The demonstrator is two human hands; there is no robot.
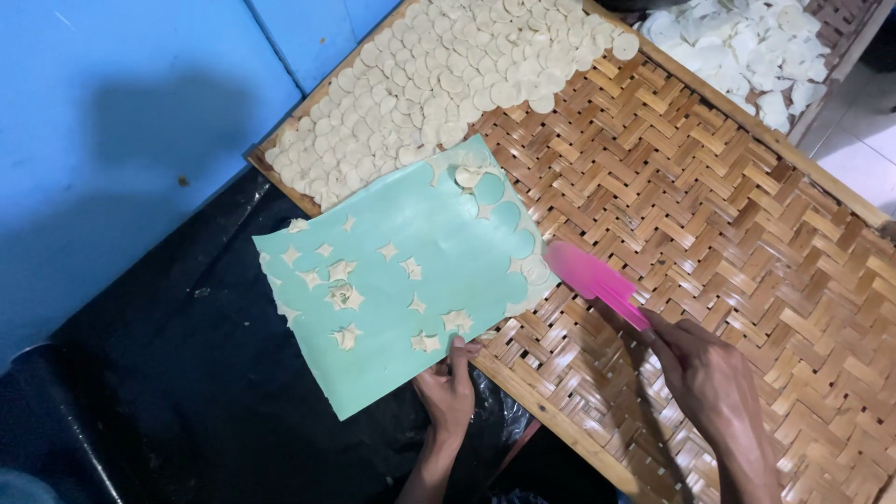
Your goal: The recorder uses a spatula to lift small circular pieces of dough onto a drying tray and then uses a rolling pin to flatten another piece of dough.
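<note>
My left hand point(448, 387) pinches the near edge of a pale green sheet point(411, 224), which lies partly on a woven bamboo tray point(709, 215). Star-shaped dough scraps point(343, 296) are scattered on the sheet, and a few round dough discs point(534, 269) cling to its right edge. My right hand point(705, 373) grips a pink spatula point(590, 275); its blade touches the sheet's right edge beside those discs. Many round dough discs point(439, 79) lie in rows on the tray's far left part.
A second woven tray point(845, 47) at the top right holds a heap of white discs. Black plastic point(187, 392) covers the surface under the sheet's left side. A blue wall point(121, 112) stands to the left. Pale floor tiles point(863, 140) show at the right.
</note>
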